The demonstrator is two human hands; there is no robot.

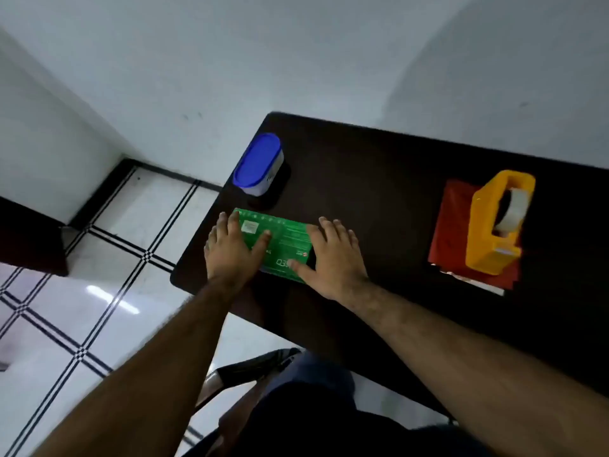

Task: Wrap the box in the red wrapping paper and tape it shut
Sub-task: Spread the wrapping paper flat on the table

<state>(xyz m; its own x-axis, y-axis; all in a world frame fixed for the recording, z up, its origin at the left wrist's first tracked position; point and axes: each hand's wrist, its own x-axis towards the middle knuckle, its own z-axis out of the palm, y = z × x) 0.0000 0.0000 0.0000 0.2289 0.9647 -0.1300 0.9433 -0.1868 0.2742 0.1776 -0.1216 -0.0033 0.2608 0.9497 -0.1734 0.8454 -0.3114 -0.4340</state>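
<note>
Green flat printed box (280,245) lies under both flattened hands.

A dark brown table (379,179) stands against a plain white wall (230,61). To the left, glossy white floor tiles (82,308) with black checkered border lines reflect a bright streak of overhead light. A black skirting strip (99,189) runs along the wall's foot. Dark furniture (29,239) juts in at the left edge.
</note>
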